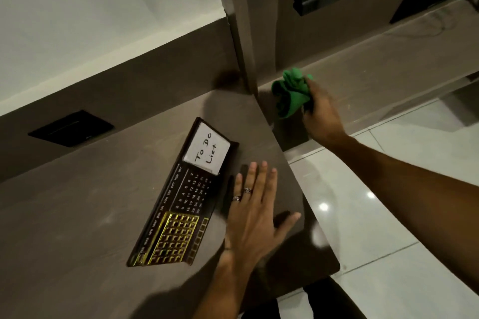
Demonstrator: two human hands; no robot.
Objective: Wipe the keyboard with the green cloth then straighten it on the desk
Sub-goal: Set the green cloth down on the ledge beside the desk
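L hand (pixel 252 212) flat, keyboard (pixel 178 204) "To Do List"

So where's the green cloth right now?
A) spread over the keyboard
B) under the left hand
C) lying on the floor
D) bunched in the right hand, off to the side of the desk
D: the cloth is bunched in the right hand, held away from the keyboard.

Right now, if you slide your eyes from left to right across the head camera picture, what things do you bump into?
Black wall plate → keyboard with its To Do List note → left hand flat on the desk → green cloth → right hand.
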